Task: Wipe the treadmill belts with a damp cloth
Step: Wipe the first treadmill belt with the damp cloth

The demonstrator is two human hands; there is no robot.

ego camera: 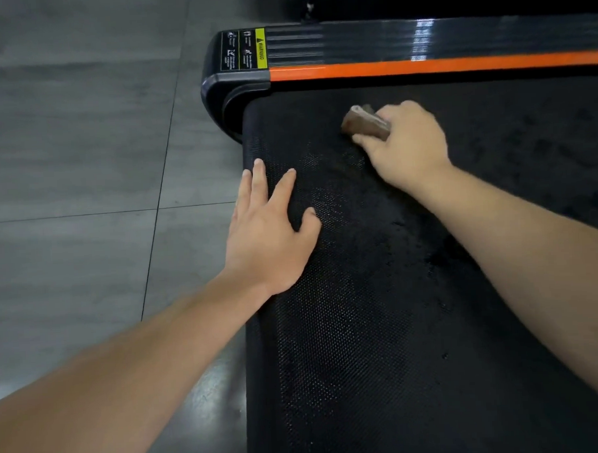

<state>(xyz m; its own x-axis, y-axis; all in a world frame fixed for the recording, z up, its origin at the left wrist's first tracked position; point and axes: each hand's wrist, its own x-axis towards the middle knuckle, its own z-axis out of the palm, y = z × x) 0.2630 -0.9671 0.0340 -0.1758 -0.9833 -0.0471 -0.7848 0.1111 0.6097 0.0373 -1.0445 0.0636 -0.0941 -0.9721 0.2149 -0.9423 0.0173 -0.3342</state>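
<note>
your cloth is a small brownish wad, folded thick, and it sits on the treadmill belt in its far part, close to the orange stripe but apart from it. your right hand grips the cloth from above, fingers curled round it, so that only its left end sticks out past your knuckles. the underside of the wad is against the belt.

the belt is black with a fine dotted texture. darker, shiny patches lie across it near your right forearm and out to the right, and they look wet.

your left hand lies flat on the belt's left edge, palm down and holding nothing. its fingers are straight and spread, pointing toward the far end, and the thumb reaches inward onto the belt. both forearms are bare and come in from the bottom of the view.

beyond the orange stripe runs a glossy black ribbed side rail that catches a bright reflection. at its left end is a yellow and black warning label, with print too small to read apart from the word warning. a rounded dark end cap wraps the corner just below the label.

to the left is a floor of large grey tiles with thin dark joints.
</note>
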